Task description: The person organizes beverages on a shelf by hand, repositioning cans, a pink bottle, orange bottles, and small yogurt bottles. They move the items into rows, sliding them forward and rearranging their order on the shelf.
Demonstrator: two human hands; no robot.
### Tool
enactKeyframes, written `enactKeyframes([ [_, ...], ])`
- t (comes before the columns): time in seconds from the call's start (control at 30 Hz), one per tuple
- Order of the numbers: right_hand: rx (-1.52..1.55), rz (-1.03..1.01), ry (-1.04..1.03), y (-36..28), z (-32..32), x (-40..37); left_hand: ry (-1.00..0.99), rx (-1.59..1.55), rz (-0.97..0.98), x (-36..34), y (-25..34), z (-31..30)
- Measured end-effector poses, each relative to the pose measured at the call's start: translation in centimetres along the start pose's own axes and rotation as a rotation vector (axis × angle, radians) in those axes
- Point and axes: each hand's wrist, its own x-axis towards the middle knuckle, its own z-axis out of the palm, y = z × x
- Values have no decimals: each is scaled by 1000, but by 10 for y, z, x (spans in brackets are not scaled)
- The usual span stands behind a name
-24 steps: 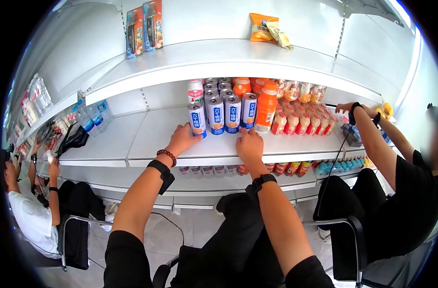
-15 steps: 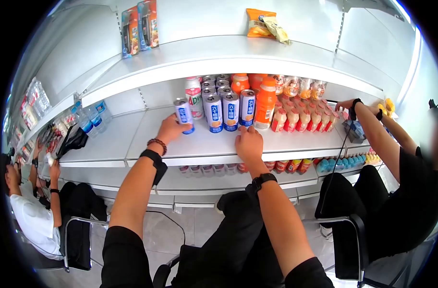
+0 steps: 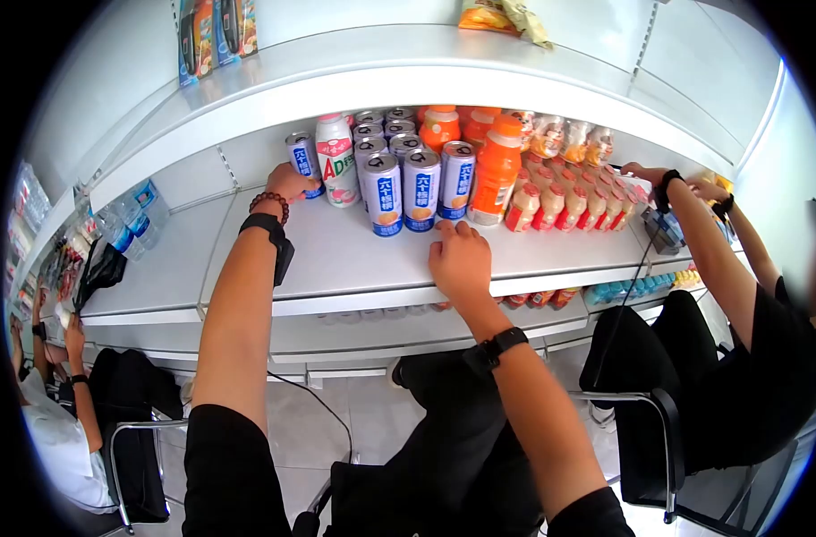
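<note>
My left hand (image 3: 285, 183) is closed round a blue and silver can (image 3: 303, 162), upright at the left of a white and pink bottle (image 3: 336, 163). More blue and silver cans (image 3: 384, 197) stand in rows to the right of that bottle. My right hand (image 3: 460, 259), its fingers curled, rests near the shelf's front edge, just in front of the can at the row's right end (image 3: 456, 182). Whether it grips anything is hidden. An orange bottle (image 3: 496, 170) stands right of the cans, beside several small red and white bottles (image 3: 551, 206).
An upper shelf (image 3: 381, 85) overhangs the drinks and holds snack bags (image 3: 490, 15) and hanging packs (image 3: 236, 29). Water bottles (image 3: 126, 224) stand at the left. A co-worker's arms (image 3: 717, 242) reach in from the right; another person (image 3: 63, 438) sits at the left.
My left hand has carried its can back and left, from in front of the white and pink bottle to beside it. The view has shifted, and my right hand sits slightly off the cans.
</note>
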Motion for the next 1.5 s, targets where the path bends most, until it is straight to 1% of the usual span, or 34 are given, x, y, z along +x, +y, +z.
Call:
enactKeyframes([
  [0.1,3,-3,14,-1,0,3,30,-53,44,7,0,3],
  [0.13,-9,-12,18,-2,-2,3,56,-33,214,17,-7,6],
  [0.23,2,-24,47,-1,-1,2,153,72,225,37,-7,13],
  [0.3,13,-14,37,-2,-1,3,162,78,237,60,-15,19],
  [0.37,9,4,26,-5,-2,4,89,48,171,69,-15,15],
  [0.43,28,21,9,-8,-2,4,26,101,117,41,6,1],
  [0.53,16,23,20,-6,-5,6,12,98,135,55,-1,5],
  [0.57,17,21,27,-6,-5,6,51,97,197,62,-10,11],
  [0.63,33,6,45,-6,0,7,175,167,154,30,6,11],
  [0.7,45,5,82,0,5,5,135,213,223,47,-11,18],
  [0.77,34,6,99,2,4,3,51,83,372,40,-32,32],
  [0.8,36,38,68,-2,0,2,91,241,365,45,-37,39],
  [0.83,33,40,88,-1,-1,2,142,406,351,50,-39,42],
  [0.9,47,36,111,0,5,-1,120,642,227,36,-36,40],
  [0.97,55,36,107,-1,5,0,81,664,335,37,-57,41],
  [1.07,37,35,93,2,5,-3,69,615,330,-3,-56,31],
  [1.17,-8,34,114,2,8,-3,-12,558,407,-63,-28,31],
  [1.23,-27,46,94,2,6,-3,-136,340,481,-112,4,44],
  [1.3,-38,37,115,2,10,-4,-162,85,554,-109,-1,85],
  [1.37,5,40,121,3,10,-6,41,98,580,-119,10,116],
  [1.43,38,40,138,4,8,-6,207,147,420,-155,45,118],
  [1.47,32,56,108,2,3,-6,308,132,424,-151,45,125],
  [1.5,27,49,109,4,2,-6,306,41,415,-150,47,124],
])
